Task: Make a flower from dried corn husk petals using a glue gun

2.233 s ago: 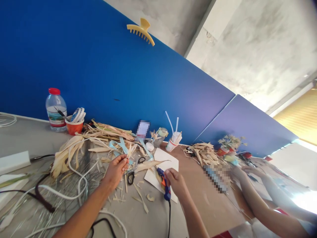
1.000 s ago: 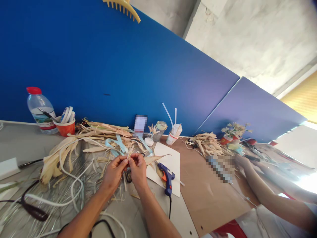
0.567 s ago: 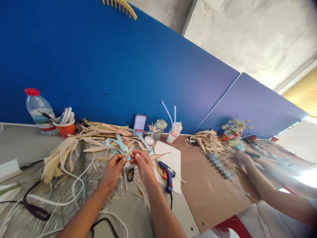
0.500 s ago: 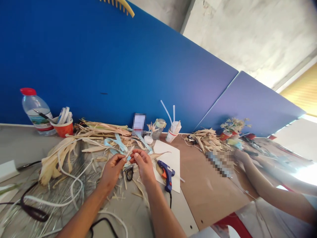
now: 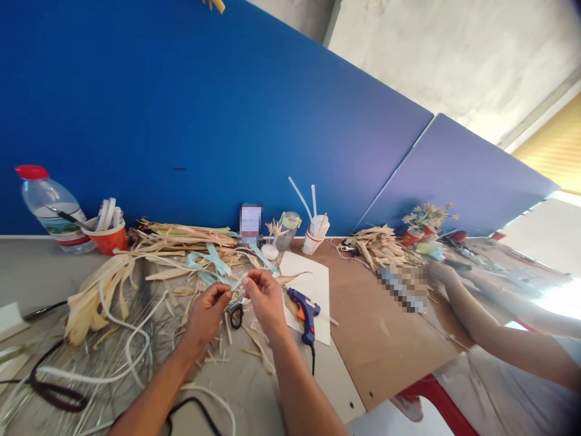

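My left hand (image 5: 207,310) pinches one end of a small whitish strip (image 5: 238,282), thumb against forefinger. At the strip's other end, the fingers of my right hand (image 5: 265,301) are closed on it too. Whether the strip is husk or paper I cannot make out. Just below the fingertips lies a coil of black cord (image 5: 236,317). A blue glue gun (image 5: 308,315) rests on a white board (image 5: 290,264) to the right of my right hand. Beyond my hands are light blue ribbon (image 5: 213,263) and a pile of dried corn husks (image 5: 190,239).
At the left stand a water bottle (image 5: 57,212) and a red cup (image 5: 109,237) holding pens and white rolls. A phone (image 5: 250,221) leans on the blue partition (image 5: 181,109), near a white cup (image 5: 313,239) with glue sticks. White cable (image 5: 145,339) loops leftward. Another person's arm (image 5: 476,327) reaches in at right.
The view has shifted slightly, moving the bottle and cup leftward in the picture. My right hand's fingers have shifted a little on the strip, and more of its pale length shows between the hands.
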Demonstrator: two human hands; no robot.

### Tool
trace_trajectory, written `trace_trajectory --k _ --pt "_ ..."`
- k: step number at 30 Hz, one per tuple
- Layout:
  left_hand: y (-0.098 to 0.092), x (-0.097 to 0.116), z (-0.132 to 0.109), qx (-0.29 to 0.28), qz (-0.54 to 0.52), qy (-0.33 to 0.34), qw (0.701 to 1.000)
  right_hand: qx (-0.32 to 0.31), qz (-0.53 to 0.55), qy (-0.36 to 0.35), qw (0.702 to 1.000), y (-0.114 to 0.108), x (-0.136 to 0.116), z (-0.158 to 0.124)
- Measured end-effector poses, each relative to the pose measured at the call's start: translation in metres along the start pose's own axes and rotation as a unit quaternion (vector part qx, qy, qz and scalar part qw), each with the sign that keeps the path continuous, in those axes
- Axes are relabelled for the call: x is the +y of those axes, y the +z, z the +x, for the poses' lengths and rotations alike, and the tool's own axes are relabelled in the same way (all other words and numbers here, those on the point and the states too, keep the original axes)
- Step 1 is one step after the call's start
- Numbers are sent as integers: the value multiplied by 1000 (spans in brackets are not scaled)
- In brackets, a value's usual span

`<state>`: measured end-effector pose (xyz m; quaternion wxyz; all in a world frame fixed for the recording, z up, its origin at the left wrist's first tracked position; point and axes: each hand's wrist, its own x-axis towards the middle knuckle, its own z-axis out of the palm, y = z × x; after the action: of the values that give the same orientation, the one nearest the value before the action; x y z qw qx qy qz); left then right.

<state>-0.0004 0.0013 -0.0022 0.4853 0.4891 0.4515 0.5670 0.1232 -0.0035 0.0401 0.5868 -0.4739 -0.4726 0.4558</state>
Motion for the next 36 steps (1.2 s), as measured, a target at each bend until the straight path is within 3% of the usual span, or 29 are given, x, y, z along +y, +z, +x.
trace_trajectory --k 6,23,36 --pt "-1 -5 -1 -56 -21 -12 998 6 19 -8 1000 0 -5 0" --pt "-2 -16 -2 -54 -88 -27 994 -1 38 -10 999 -1 -5 0" --pt "-3 -17 -1 -49 -60 -17 997 -7 14 -10 1000 -2 -5 -1"
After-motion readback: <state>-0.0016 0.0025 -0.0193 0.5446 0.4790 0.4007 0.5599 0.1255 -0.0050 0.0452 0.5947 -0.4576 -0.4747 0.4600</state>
